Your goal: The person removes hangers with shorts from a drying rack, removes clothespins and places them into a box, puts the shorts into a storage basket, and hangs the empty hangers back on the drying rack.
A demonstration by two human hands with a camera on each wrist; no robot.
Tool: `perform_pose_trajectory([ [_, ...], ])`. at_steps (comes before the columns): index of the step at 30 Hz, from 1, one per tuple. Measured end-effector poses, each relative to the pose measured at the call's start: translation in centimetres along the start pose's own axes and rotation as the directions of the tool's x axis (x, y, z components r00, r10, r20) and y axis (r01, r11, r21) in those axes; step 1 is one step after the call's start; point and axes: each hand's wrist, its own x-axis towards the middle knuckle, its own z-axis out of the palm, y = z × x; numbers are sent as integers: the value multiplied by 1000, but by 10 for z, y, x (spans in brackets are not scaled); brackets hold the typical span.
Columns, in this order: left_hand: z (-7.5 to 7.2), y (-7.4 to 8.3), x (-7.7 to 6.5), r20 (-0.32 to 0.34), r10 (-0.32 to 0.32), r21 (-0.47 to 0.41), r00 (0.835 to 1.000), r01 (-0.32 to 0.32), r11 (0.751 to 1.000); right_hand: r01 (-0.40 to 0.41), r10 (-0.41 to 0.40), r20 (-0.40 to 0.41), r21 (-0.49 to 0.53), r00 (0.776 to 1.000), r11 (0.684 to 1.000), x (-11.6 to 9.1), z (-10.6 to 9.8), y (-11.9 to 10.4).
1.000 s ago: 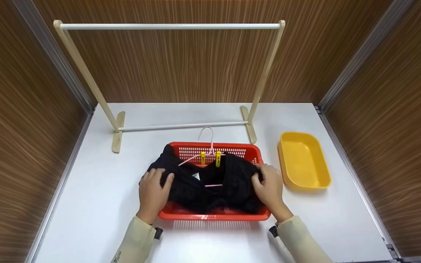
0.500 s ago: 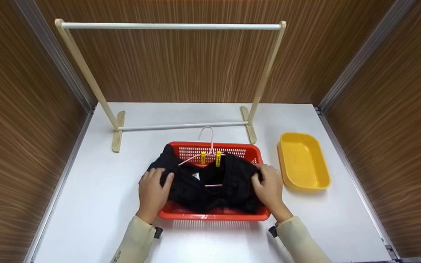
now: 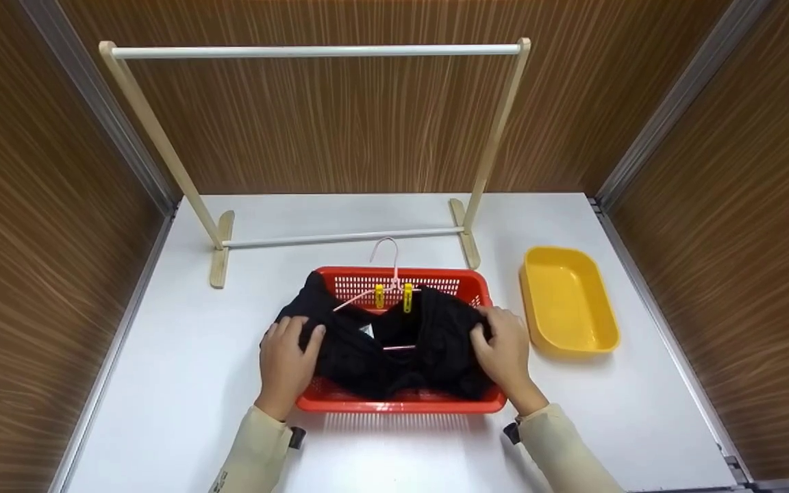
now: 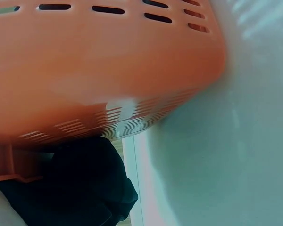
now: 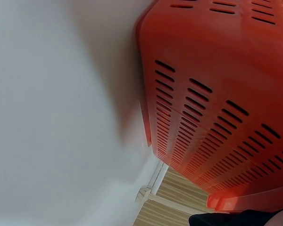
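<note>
A black garment (image 3: 360,359) with a small white label lies bunched across the red basket (image 3: 405,407), its left part hanging over the rim. My left hand (image 3: 290,363) grips the cloth at the left side, thumb on top. At the right side my right hand (image 3: 506,349) pinches it near the rim. A pink hanger (image 3: 394,263) runs into the garment, its hook pointing to the back. Two yellow clips, a left clip (image 3: 379,296) and a right clip (image 3: 407,298), sit on the hanger. In the left wrist view, dark cloth (image 4: 94,183) droops beside the basket wall (image 4: 94,61).
Behind the basket stands a wooden rack with a white top bar (image 3: 319,52) and a lower bar (image 3: 340,238). A yellow tray (image 3: 569,301) is to the right on the white table (image 3: 161,383). Wood-grain panels (image 3: 326,123) enclose the table at the back and sides.
</note>
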Motion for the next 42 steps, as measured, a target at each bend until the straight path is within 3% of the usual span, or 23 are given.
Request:
perform_pose_trajectory([
  [25,0,-2,-1,-10,6,-13,1000,-6,1000,-50,49,22,12,999,999,-1,-1,-2],
  [34,-3,-4,-4,-5,1,-8,1000,-1,1000,-4,4,20,4,1000,1000,-2,2,-1],
  [38,-3,-3,-4,-2,5,1,1000,-5,1000,34,-34,74,2,997,999,0,0,1],
  [42,-2,-1,-3,-3,10,0,1000,-10,1000,18,-26,207,39,978,999,10,-12,1],
])
